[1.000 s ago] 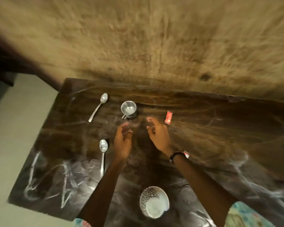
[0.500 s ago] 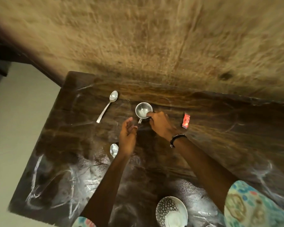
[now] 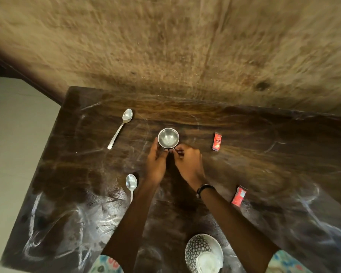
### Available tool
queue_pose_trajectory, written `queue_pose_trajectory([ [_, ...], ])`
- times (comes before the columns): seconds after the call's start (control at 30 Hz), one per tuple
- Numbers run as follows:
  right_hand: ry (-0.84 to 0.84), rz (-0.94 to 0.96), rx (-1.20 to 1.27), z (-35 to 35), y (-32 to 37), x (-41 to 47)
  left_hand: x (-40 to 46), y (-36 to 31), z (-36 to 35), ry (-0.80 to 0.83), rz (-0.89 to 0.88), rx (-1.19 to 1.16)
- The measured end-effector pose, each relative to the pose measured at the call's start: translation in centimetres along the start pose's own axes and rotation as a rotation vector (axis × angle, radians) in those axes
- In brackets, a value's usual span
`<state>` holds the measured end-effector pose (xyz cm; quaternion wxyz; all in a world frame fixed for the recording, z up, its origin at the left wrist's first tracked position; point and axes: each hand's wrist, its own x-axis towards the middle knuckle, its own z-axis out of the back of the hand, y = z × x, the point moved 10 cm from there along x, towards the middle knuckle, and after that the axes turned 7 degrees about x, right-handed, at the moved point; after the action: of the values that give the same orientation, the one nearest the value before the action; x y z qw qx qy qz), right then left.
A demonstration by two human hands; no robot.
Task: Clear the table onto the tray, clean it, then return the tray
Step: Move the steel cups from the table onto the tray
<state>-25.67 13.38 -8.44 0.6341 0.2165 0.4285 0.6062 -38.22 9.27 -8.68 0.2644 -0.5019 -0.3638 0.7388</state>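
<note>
A small steel cup (image 3: pixel 168 137) stands upright on the dark wooden table (image 3: pixel 264 174), near its far edge. My left hand (image 3: pixel 156 164) touches the cup's left side with fingers curved round it. My right hand (image 3: pixel 188 163) pinches the cup's handle at the near side. One steel spoon (image 3: pixel 120 128) lies at the far left, another spoon (image 3: pixel 131 186) lies beside my left forearm. Two red sachets lie to the right: one sachet (image 3: pixel 217 141) farther off, the other sachet (image 3: pixel 238 195) nearer. A patterned bowl (image 3: pixel 204 254) sits at the near edge. No tray is in view.
White smears and powder streaks cover the near half of the table. A rough tan wall (image 3: pixel 185 46) rises right behind the far edge. Pale floor (image 3: pixel 18 144) lies beyond the left edge.
Both hands have reached forward to the steel cup; my right hand took the handle, then my left hand closed in on its side. The view has shifted, bringing a second sachet into sight.
</note>
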Motion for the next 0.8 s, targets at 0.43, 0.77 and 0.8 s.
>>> queue_pose_trajectory([
  [0.43,-0.178,0.004,0.11,6.8,-3.8,-3.0,-4.9,-0.1,-5.5,0.041,-0.102,0.075],
  [0.77,-0.463,-0.083,0.188,25.3,-12.9,-10.2,-13.7,-3.1,-23.4,0.233,-0.263,0.14],
  [0.8,-0.486,-0.089,0.197,27.7,-14.3,-11.2,-15.0,-3.2,-25.9,0.269,-0.269,0.147],
])
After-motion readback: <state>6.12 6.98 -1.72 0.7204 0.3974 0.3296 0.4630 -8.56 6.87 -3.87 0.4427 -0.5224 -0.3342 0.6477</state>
